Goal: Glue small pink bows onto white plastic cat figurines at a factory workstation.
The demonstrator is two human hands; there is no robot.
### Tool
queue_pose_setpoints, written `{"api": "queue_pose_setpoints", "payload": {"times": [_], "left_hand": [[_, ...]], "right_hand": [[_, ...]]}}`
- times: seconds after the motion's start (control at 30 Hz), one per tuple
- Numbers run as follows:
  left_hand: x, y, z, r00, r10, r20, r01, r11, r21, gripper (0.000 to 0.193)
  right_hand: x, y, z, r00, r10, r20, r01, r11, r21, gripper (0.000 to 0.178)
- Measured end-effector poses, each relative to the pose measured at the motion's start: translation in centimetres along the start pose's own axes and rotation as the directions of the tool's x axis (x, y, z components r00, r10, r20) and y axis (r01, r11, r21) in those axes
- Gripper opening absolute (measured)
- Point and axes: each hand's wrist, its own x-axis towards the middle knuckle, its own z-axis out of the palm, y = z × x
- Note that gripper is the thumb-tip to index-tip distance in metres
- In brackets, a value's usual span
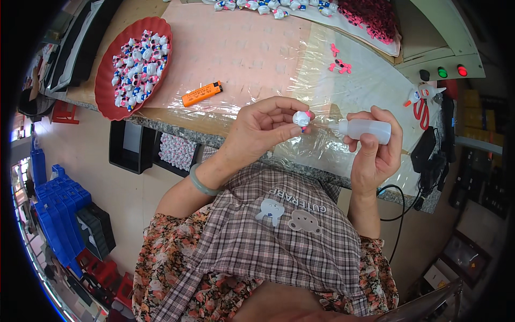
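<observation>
Between the thumb and fingers of my left hand (266,122) is a small white figurine (301,118) with pink and blue parts. My right hand (377,147) grips a translucent white squeeze bottle (367,130), tilted on its side. Its thin nozzle points left at the figurine; whether the tip touches it I cannot tell. Both hands are above the near part of the plastic-covered table (252,59). Small pink pieces (340,66), shaped like bows, lie farther off beyond the bottle.
At the left, a red scalloped dish (102,86) holds many figurines. An orange lighter (202,94) lies near it. More figurines (263,7) and a heap of dark pink pieces (370,19) are at the back. Red-handled scissors (421,114) and another glue bottle (424,93) lie right.
</observation>
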Motion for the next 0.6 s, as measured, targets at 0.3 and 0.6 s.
{"api": "queue_pose_setpoints", "payload": {"times": [0.3,0.6], "left_hand": [[-0.12,-0.03,0.05,0.999,-0.044,-0.011,0.045,0.999,0.028,0.033],[0.01,-0.5,-0.08,0.999,-0.036,0.027,0.036,0.999,-0.007,0.031]], "right_hand": [[-0.3,-0.28,0.03,0.998,-0.059,0.037,0.063,0.992,-0.111,0.04],[-0.46,0.06,-0.13,0.993,-0.088,0.078,0.096,0.99,-0.107,0.036]]}}
